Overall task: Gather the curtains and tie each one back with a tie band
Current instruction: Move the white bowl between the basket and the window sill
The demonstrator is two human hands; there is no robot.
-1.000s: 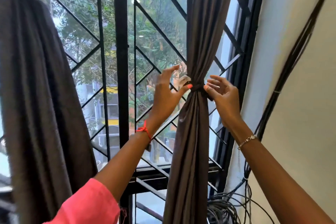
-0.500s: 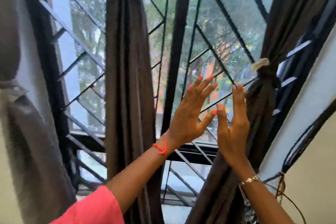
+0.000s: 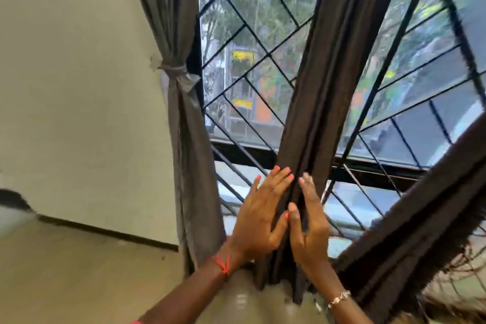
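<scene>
Palms flat, fingers straight on both: left hand (image 3: 260, 210) against the left flank of the dark brown pleated middle curtain (image 3: 323, 73), right hand (image 3: 310, 223) against its right flank, thumbs almost meeting in front of the folds. Sandwiching the cloth, not clutching it. Nothing curled round, no band in either hand. Red thread (image 3: 222, 263) on left wrist, metal bracelet (image 3: 339, 297) on right.

Middle curtain hanging loose and untied in front of the black-barred window (image 3: 244, 150), between the other two. Grey curtain (image 3: 189, 152) by the cream wall (image 3: 79, 87) already cinched at the waist with a pale grey tie band (image 3: 176, 75). Third dark brown curtain (image 3: 420, 205) slanting across lower right; cannot tell whether banded, waist out of shot.

Handling, as a judgement:
- Soft, limp, light fabric in deep folds. No breakage concern.
- Likely to spill out of a flat-palm squeeze.
- Better to wrap fingers fully round the bundle, roughly level with the band on the grey one.
- One hand to stay clamped there while the other loops the band.
- Band for this curtain not in view; needs locating first.
</scene>
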